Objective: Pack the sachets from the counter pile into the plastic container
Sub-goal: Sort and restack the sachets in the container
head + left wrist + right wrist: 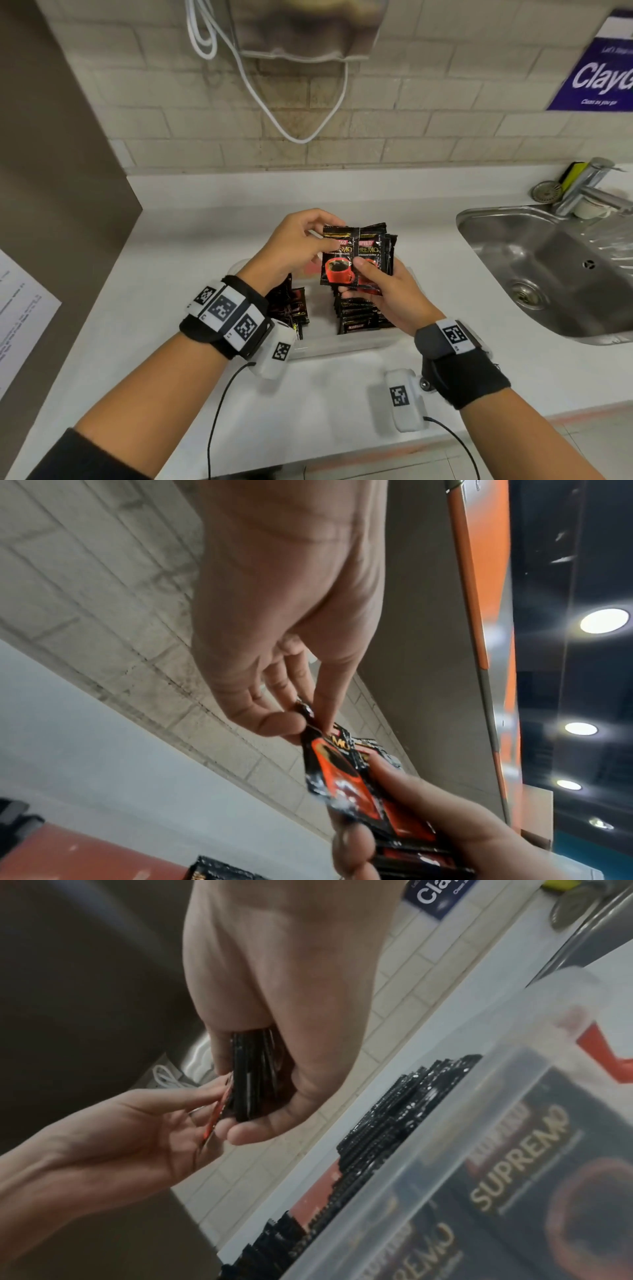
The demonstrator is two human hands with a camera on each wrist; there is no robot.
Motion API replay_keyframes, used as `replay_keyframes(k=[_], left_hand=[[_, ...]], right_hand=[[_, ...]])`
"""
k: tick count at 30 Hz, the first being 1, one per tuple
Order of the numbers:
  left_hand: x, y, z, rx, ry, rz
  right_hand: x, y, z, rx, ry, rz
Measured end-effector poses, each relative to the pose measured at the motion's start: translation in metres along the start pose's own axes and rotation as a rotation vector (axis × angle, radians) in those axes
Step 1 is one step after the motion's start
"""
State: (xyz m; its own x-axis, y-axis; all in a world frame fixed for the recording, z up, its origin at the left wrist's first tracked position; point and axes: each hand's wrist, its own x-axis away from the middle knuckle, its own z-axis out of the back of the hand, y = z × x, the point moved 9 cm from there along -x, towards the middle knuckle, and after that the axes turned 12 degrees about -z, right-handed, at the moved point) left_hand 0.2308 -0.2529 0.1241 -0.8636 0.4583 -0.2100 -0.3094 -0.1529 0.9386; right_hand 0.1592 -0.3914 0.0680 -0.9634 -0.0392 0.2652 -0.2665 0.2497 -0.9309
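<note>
Above container [342, 346]: right hand [394, 301] clasps sachet bundle [373, 253], count unclear; left hand [291, 250] pinches one sachet [337, 260]

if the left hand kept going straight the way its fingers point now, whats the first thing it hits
The left hand points right, and already pinches the front sachet of the bundle gripped by the right hand. Going on, it would likely press into that bundle, then the right hand's fingers.
</note>
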Motion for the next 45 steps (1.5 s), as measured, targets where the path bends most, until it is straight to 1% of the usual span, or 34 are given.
replay_keyframes(k=[3, 6, 9, 12, 14, 17, 20, 23, 31, 37, 40, 42, 45], left_hand=[[-0.005, -0.004, 0.012, 0.018, 0.014, 0.050], [-0.012, -0.008, 0.027, -0.017, 0.029, 0.079], [-0.021, -0.014, 0.036, -0.193, 0.001, 0.087], [-0.029, -0.022, 0.032, -0.472, -0.102, 0.061], [-0.033, -0.028, 0.023, -0.599, -0.179, 0.049], [-0.037, -0.037, 0.007, -0.704, -0.277, 0.043], [-0.042, -0.042, -0.012, -0.805, -0.367, 0.021], [-0.045, -0.049, -0.022, -0.879, -0.408, 0.028], [-0.051, -0.059, -0.035, -0.988, -0.458, 0.002], [-0.052, -0.062, -0.036, -1.117, -0.465, -0.073], [-0.054, -0.060, -0.033, -1.100, -0.447, -0.075], [-0.057, -0.050, -0.031, -1.065, -0.414, -0.097], [-0.062, -0.025, -0.034, -0.917, -0.379, -0.151]], right_hand=[[-0.001, -0.001, 0.019, -0.022, 0.036, 0.026], [-0.005, -0.006, 0.046, -0.007, 0.165, 0.098], [-0.004, -0.008, 0.072, 0.092, 0.323, 0.186], [-0.002, -0.002, 0.082, 0.167, 0.393, 0.242], [-0.003, 0.005, 0.082, 0.200, 0.396, 0.241], [-0.007, 0.015, 0.081, 0.166, 0.388, 0.222], [-0.006, 0.022, 0.086, 0.022, 0.362, 0.204], [-0.003, 0.023, 0.093, -0.095, 0.365, 0.211], [-0.005, 0.025, 0.093, -0.109, 0.331, 0.207], [-0.007, 0.027, 0.092, -0.096, 0.301, 0.181], [-0.008, 0.027, 0.092, -0.126, 0.286, 0.177], [-0.009, 0.027, 0.093, -0.146, 0.279, 0.173], [-0.011, 0.027, 0.093, -0.178, 0.268, 0.165]])
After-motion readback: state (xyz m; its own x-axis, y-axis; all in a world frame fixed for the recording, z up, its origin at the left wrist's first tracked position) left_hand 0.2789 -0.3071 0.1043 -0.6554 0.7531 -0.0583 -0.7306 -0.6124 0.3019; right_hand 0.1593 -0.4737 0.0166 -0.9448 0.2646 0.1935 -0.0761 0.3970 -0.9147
